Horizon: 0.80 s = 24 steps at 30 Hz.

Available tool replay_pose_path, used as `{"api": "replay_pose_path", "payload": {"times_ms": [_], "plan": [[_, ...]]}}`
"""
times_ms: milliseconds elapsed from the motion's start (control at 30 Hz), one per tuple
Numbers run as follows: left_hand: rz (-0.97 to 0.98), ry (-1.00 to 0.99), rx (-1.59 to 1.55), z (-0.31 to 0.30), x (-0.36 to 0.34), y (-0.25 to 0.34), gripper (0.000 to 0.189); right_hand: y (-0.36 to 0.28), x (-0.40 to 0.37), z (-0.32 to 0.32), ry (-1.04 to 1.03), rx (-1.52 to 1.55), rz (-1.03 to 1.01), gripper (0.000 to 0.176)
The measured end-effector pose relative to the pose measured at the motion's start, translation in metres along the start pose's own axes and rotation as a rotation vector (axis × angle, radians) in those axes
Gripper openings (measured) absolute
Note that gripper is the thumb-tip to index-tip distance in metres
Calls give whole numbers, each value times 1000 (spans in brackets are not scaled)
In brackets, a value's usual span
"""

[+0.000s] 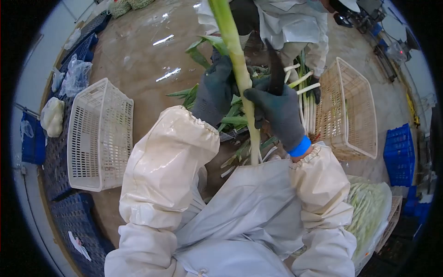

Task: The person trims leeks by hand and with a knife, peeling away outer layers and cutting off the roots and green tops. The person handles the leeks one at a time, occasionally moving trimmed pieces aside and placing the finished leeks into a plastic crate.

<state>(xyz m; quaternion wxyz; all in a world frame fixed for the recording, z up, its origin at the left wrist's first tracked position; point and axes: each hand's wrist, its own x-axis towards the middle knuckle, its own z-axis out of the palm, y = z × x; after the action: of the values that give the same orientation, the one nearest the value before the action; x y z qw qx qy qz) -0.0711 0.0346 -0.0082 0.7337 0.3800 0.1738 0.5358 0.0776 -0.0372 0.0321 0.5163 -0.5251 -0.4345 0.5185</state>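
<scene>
A long leek (241, 69) stands nearly upright in front of me, its pale lower end by my grey apron (244, 198). Closed beside its stalk on the left is my gloved left hand (214, 87), with green leaves sticking out near the fingers; what it grips is partly hidden. My gloved right hand (277, 108) is wrapped round a dark curved knife (275, 69), blade up, and its thumb touches the stalk. Cut green leaves (235, 117) lie below and behind my hands. Several trimmed leeks (308, 108) are bunched to the right.
White plastic crates stand left (85, 138) and right (360, 106). Across from me is a person in a pale apron (295, 27), a dark-gloved hand by the bunch. A bagged pile of green stalks (369, 207) sits lower right. Blue crates (399, 154) and dark pallets (80, 217) line the sides.
</scene>
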Motion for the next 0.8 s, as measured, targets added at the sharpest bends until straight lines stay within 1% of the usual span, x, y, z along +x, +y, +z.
{"api": "replay_pose_path", "payload": {"times_ms": [67, 167, 200, 233, 300, 400, 467, 533, 567, 633, 700, 800], "plan": [[18, -76, -125, -12, 5, -3, 30, -5, 3, -7, 25, 32, -4, 20], [-14, -4, -152, -6, 2, 3, 31, -8, 4, -2, 39, 6, -6, 22], [29, 4, 17, -2, 0, 0, 30, -8, 5, 1, 41, -16, -6, 23], [70, 11, 185, 4, -2, -4, 30, -2, 8, 1, 45, -92, -106, 23], [82, -5, 269, 8, -4, -6, 26, 10, 13, 4, 55, -244, -302, 24], [-47, 16, -92, 11, -4, -4, 27, 4, 5, 6, 9, -107, -139, 21], [105, -48, 62, 6, -1, -13, 25, 4, 5, 7, 9, -107, -92, 20], [185, -64, 163, 4, -1, -16, 24, 3, 3, 8, 7, -110, -60, 18], [190, -51, 188, 3, 0, -16, 26, 1, 1, 9, 7, -114, -53, 18], [135, 3, 81, 1, 2, -13, 28, -2, -2, 9, -12, -101, -32, 17], [16, 84, -183, -6, 6, -5, 27, -3, -3, 6, -50, -71, -5, 18], [65, 93, -255, -20, 13, 13, 28, 0, -1, 3, 64, 36, -17, 20]]}}
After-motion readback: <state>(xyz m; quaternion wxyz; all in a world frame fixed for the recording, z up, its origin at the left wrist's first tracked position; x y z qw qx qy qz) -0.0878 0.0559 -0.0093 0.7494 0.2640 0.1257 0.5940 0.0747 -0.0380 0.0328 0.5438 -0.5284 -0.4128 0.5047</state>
